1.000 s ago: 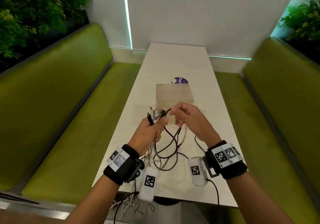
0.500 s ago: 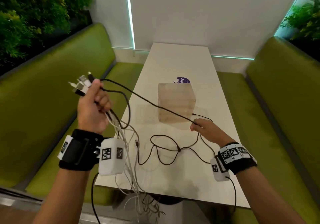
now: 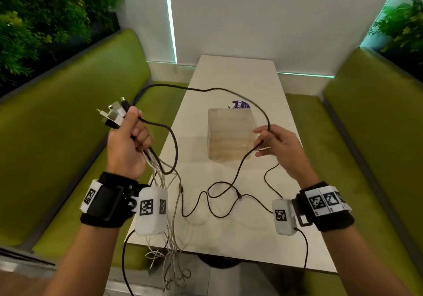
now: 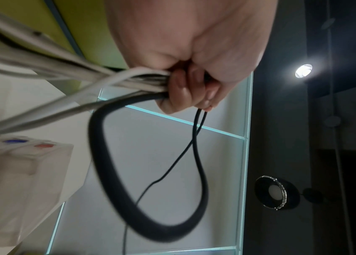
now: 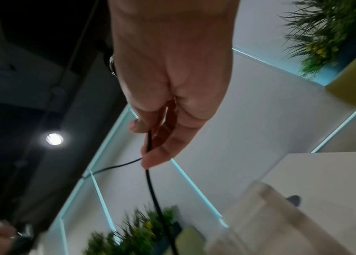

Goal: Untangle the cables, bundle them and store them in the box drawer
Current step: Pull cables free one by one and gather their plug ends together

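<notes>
My left hand (image 3: pixel 135 135) is raised over the left table edge and grips a bundle of cable ends; several plugs (image 3: pixel 113 114) stick out above the fist. White cables (image 3: pixel 170 234) hang from it past the table's near edge. A thin black cable (image 3: pixel 206 89) arcs from that fist across to my right hand (image 3: pixel 263 143), which pinches it in front of the translucent drawer box (image 3: pixel 231 133). The left wrist view shows the left hand (image 4: pixel 186 89) curled round white cables (image 4: pixel 63 72) and a black loop (image 4: pixel 98 155). In the right wrist view, right hand (image 5: pixel 151 138) fingers pinch the black cable (image 5: pixel 153 189).
The box stands mid-way along the narrow white table (image 3: pixel 235 73), with a purple sticker (image 3: pixel 240 105) behind it. More black cable (image 3: pixel 219 195) lies looped on the near tabletop. Green benches (image 3: pixel 68 124) line both sides, and a wall closes the far end.
The hands were together in front of the box; my left hand pulled the bundle up and left, the right drew out the black cable. Its span now arcs slack and the right hand sits higher.
</notes>
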`<state>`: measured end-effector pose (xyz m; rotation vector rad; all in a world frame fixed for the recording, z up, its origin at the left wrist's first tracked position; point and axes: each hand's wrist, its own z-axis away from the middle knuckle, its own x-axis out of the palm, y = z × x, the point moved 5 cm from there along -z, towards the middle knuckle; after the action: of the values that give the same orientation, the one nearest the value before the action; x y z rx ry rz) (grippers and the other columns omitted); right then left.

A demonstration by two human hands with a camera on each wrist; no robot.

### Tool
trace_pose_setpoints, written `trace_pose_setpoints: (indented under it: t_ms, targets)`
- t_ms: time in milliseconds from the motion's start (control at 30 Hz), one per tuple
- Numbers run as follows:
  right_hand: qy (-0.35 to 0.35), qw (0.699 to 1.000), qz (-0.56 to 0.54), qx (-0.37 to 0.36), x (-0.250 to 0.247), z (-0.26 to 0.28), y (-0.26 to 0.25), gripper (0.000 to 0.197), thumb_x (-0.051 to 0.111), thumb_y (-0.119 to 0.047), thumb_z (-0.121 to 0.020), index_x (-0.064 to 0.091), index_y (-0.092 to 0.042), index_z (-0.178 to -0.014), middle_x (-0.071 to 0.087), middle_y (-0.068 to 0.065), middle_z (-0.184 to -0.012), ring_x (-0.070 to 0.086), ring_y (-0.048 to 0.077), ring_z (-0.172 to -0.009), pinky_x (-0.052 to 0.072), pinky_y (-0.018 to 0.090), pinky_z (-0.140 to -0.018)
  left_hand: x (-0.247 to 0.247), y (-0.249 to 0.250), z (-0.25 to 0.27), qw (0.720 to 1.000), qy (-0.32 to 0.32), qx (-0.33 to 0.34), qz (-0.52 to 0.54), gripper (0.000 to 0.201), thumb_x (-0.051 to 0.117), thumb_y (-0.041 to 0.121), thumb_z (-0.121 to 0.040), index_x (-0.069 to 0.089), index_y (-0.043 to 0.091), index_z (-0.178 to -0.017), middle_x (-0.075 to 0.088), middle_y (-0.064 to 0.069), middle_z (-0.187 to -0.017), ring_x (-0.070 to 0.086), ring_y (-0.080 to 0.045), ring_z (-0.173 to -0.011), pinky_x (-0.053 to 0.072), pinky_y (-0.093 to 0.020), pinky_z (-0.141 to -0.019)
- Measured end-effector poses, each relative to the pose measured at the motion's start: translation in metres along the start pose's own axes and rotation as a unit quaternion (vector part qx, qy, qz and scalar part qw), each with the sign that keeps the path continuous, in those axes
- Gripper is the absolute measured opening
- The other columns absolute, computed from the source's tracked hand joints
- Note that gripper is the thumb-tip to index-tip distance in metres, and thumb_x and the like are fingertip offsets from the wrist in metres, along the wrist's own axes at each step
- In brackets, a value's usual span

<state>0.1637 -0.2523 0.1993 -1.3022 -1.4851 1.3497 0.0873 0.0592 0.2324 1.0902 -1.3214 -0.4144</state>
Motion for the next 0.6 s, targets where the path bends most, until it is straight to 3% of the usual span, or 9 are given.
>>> trace_pose_setpoints:
  t_ms: [267,433,600]
  targets:
    - [-0.027,0.991,-0.107,-0.07,0.014,0.021,-0.071,0.021,0.049,-0.025,-0.089,0.062,-0.015,-0.102,0.064,0.004,-0.071,0.061,0.019,-0.057,0.052,0.026,-0.049,0.007,-0.015,0.006,1.0,-0.01,-0.028,-0.001,0.025,0.044,0.024,-0.1,0.053,0.017,-0.077,0.033,0.012,-0.045,0.025,-0.001,-0.038,0.019,-0.016,-0.039]
    - [-0.049,0.989,-0.122,-0.072,0.023,0.033,-0.088,0.021,0.048,-0.026,-0.089,0.06,-0.018,-0.104,0.063,0.001,-0.071,0.056,0.017,-0.042,0.044,0.022,-0.038,0.012,-0.019,0.008,0.999,-0.01,-0.034,-0.007,0.025,0.044,0.023,-0.1,0.053,0.016,-0.077,0.033,0.011,-0.044,0.024,-0.001,-0.037,0.019,-0.015,-0.038]
    - [-0.058,0.986,-0.136,-0.075,0.029,0.042,-0.099,0.021,0.044,-0.022,-0.092,0.054,-0.015,-0.11,0.063,0.003,-0.073,0.041,0.009,-0.027,0.032,0.012,-0.031,0.015,-0.022,0.013,0.999,-0.006,-0.045,-0.004,0.026,0.046,0.024,-0.099,0.055,0.016,-0.075,0.033,0.011,-0.045,0.025,-0.002,-0.039,0.02,-0.015,-0.039]
